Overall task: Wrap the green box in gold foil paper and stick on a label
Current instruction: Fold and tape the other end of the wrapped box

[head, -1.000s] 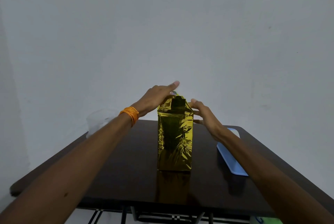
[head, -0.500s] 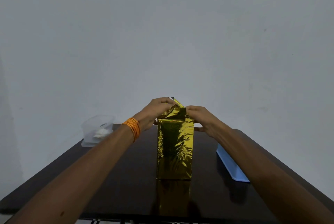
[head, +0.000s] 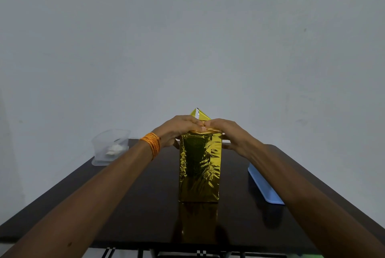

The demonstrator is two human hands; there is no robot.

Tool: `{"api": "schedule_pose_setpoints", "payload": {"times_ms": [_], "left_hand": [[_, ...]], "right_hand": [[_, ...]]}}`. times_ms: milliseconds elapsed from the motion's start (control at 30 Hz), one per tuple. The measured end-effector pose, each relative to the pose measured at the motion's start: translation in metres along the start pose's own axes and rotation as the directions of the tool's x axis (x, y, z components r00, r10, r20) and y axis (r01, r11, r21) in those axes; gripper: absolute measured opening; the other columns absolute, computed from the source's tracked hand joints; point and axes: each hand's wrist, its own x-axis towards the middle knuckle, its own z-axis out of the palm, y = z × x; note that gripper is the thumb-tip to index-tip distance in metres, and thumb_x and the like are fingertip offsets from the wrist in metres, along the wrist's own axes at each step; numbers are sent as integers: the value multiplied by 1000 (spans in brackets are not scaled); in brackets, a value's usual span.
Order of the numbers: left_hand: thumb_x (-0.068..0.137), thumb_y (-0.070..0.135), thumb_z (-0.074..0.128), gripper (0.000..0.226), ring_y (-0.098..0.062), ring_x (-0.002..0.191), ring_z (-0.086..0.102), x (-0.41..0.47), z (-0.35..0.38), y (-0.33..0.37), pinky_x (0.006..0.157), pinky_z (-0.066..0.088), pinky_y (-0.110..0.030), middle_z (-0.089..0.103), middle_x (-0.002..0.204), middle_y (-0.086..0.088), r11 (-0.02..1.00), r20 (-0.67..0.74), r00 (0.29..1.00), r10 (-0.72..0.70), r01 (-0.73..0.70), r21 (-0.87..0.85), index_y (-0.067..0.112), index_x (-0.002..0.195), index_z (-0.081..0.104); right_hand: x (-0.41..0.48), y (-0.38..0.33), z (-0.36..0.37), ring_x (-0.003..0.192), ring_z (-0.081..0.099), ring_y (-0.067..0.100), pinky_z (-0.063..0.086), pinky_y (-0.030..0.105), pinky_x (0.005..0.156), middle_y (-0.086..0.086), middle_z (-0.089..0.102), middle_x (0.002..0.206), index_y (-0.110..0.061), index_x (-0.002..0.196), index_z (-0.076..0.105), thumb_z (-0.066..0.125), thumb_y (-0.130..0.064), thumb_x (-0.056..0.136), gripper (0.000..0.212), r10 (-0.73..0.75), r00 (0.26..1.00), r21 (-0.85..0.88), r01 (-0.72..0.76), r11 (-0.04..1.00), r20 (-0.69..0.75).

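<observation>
The box [head: 199, 168] stands upright in the middle of the dark table [head: 129, 205], fully covered in crinkled gold foil; no green shows. My left hand [head: 177, 130] and my right hand [head: 229, 132] rest on its top end, fingertips meeting at the centre and pressing the foil flaps down. A pointed foil flap [head: 199, 114] with a silver underside sticks up behind my fingers. An orange thread band is on my left wrist. No label is visible.
A clear plastic container [head: 110, 146] holding something white sits at the table's far left corner. A light blue tray [head: 263, 184] lies along the right side, partly behind my right forearm. A plain grey wall rises behind the table.
Both hands came together on the box top, folding the open foil end down. The camera tilted, so the box sits lower in view and the clear container has come into sight.
</observation>
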Motion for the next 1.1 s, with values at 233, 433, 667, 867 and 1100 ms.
{"api": "schedule_pose_setpoints", "payload": {"times_ms": [233,433,667,867,1100], "left_hand": [[83,25,77,26,-23,111,58,5,0,-3,83,51,-34,61,121,-7,1000,28,1000,-1,1,-7,25,107,69],[87,19,74,23,-24,105,65,11,-4,6,71,55,-27,64,118,-2,986,-55,990,131,-136,-101,26,108,71],[80,41,76,26,-24,106,60,7,3,3,80,55,-45,65,115,-4,994,36,999,-15,11,111,30,104,74],[87,32,72,32,-27,102,61,-2,-3,3,71,58,-44,62,118,-9,991,73,995,-62,52,125,30,118,68],[88,25,71,33,-29,102,65,1,-3,-2,79,59,-50,68,114,-11,998,62,996,-62,60,30,22,121,68]], "right_hand": [[-4,-4,-6,109,63,19,51,36,85,0,69,114,-26,105,75,78,-34,82,25,-14,1000,-93,14,996,5],[-4,-9,-7,111,63,19,50,45,95,-1,70,114,-27,111,73,71,-40,88,26,-3,1000,-183,4,983,6],[-4,-4,-9,112,63,20,50,47,97,-1,70,113,-29,106,75,78,-40,81,27,11,1000,-150,-9,989,16],[-4,-1,-4,109,65,17,50,51,101,-3,72,109,-32,102,76,83,-47,73,34,-1,1000,-142,3,990,10],[-7,12,-13,122,57,21,44,51,102,-1,64,126,-35,114,71,78,-53,75,43,13,997,19,-14,1000,76]]}}
